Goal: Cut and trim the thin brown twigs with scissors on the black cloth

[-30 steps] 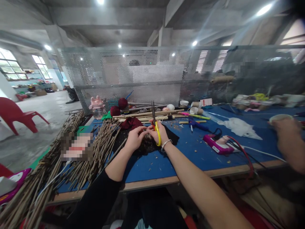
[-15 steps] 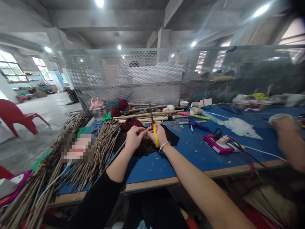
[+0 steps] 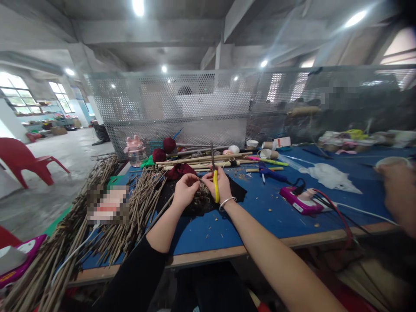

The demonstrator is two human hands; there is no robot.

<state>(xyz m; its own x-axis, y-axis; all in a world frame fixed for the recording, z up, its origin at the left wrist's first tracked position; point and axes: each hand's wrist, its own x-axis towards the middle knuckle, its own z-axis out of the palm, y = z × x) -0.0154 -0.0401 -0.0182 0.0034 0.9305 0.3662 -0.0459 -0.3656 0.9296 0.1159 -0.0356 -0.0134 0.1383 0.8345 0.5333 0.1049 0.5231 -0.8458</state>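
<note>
My right hand point(image 3: 221, 184) is closed around scissors with yellow handles point(image 3: 216, 187), their dark blades pointing up and away. Its thumb and fingertip meet close to my left hand point(image 3: 186, 190), which is pinched shut. Between the fingertips of both hands is something small and dark that I cannot make out. Beneath the hands lies a black cloth point(image 3: 238, 193) strewn with small brown scraps point(image 3: 204, 190). A dark red cloth point(image 3: 181, 170) is bunched just beyond my left hand. Left of it, a pile of cut twigs point(image 3: 143, 197) lies on the blue table point(image 3: 247, 225).
Long twig bundles point(image 3: 74, 216) cover the table's left end. Wooden sticks point(image 3: 201, 160) and dark red balls point(image 3: 169, 144) lie behind the hands. To the right are a blue glue gun point(image 3: 273, 173), a purple power strip point(image 3: 300, 201) with cables, and another person's hand point(image 3: 396, 182) by a white bowl.
My hands have drawn slightly apart at the fingertips, showing more of the scraps below. The scissors stay in my right hand. The whole view has shifted a little.
</note>
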